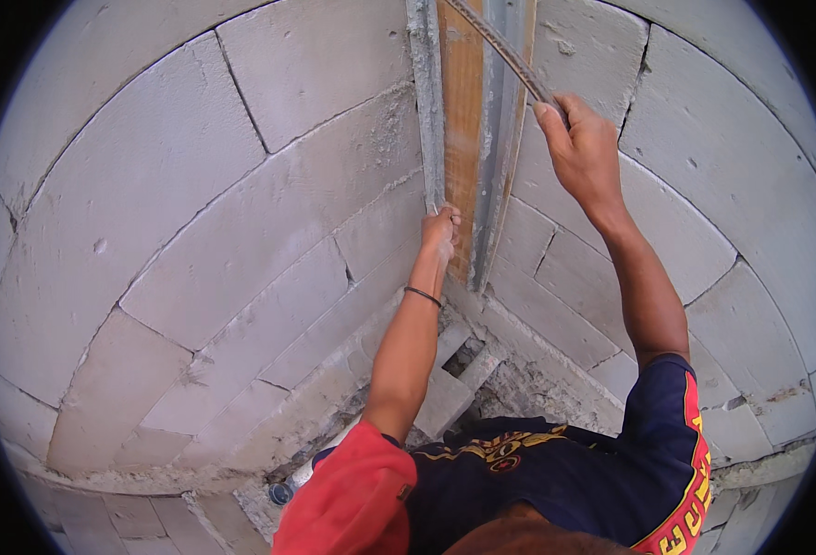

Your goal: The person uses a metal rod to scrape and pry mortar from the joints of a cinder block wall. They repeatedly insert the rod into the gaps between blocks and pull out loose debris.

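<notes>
Gripping a long, slim, brown-grey bar (pixel 502 46) in right hand (pixel 586 153), left hand (pixel 441 229) clenched against a mortar-spattered grey metal strip (pixel 429 111).

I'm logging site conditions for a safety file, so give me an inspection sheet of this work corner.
Surface: rough ground with crumbled, mortar-like debris.
Job's things: a long thin bar; an upright wooden board between a left metal strip and a right metal strip.
Clutter: a pale block piece low in the corner; a round-ended object at lower left, kind unclear.
Hands: right hand grips the bar; left hand has curled fingers at the left metal strip, exact hold unclear.
Cables: nothing seen.
Surroundings: left block wall and right block wall, with visible joints.
</notes>
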